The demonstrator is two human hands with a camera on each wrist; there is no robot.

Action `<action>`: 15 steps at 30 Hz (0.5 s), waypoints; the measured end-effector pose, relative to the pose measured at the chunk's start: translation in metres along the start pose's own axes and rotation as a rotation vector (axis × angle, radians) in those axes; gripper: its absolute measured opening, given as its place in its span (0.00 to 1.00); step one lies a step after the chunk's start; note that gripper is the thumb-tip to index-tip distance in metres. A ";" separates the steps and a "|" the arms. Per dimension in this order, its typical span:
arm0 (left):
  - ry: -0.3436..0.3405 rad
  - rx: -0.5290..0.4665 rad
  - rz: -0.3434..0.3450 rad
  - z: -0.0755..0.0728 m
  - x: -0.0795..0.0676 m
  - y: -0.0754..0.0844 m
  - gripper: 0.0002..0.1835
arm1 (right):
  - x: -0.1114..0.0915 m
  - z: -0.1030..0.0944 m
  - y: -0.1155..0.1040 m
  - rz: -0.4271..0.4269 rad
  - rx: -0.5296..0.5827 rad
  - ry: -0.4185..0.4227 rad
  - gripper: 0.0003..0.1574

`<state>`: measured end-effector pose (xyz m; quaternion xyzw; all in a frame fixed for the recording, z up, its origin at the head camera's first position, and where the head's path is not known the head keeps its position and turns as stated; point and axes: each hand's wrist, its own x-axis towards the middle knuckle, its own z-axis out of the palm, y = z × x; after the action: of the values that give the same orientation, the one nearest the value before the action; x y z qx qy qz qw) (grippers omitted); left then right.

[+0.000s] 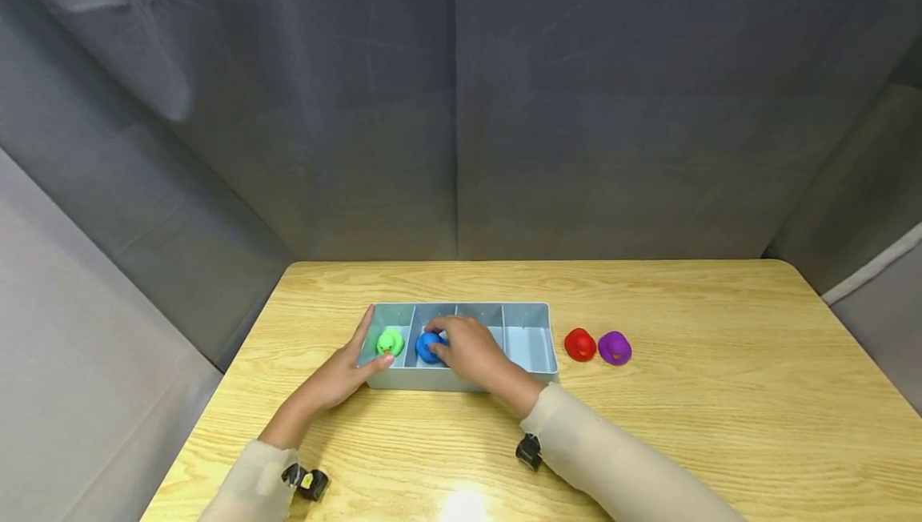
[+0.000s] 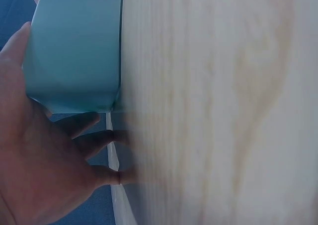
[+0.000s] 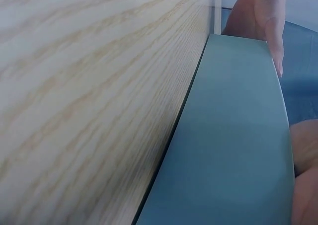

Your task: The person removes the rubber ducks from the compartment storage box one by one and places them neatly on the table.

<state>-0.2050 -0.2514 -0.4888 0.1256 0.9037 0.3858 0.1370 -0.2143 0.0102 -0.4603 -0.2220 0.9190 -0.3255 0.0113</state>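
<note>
A light blue-grey divided box (image 1: 439, 379) stands on the table. My left hand (image 1: 340, 374) rests against its left end, thumb over the front rim and fingers spread along the side. The left wrist view shows those fingers (image 2: 94, 140) fairly straight beside the box's end. In the leftmost compartment sits a green rubber duck (image 1: 390, 342), close to the left thumb. My right hand (image 1: 471, 348) reaches into the second compartment and pinches a blue rubber duck (image 1: 426, 347) between thumb and fingers. From the right wrist, the box's front wall (image 3: 233, 130) hides the duck.
Just right of the box, a red rubber duck (image 1: 579, 344) and a purple rubber duck (image 1: 615, 348) lie side by side on the wooden table (image 1: 720, 378). Grey cloth (image 1: 576, 146) hangs behind the table's back edge.
</note>
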 end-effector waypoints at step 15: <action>-0.001 0.000 -0.011 -0.001 0.000 0.002 0.51 | -0.004 -0.012 -0.002 -0.052 0.057 0.084 0.18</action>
<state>-0.2049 -0.2502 -0.4866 0.1210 0.9043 0.3848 0.1398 -0.2114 0.0174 -0.4503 -0.2313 0.9029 -0.3610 -0.0295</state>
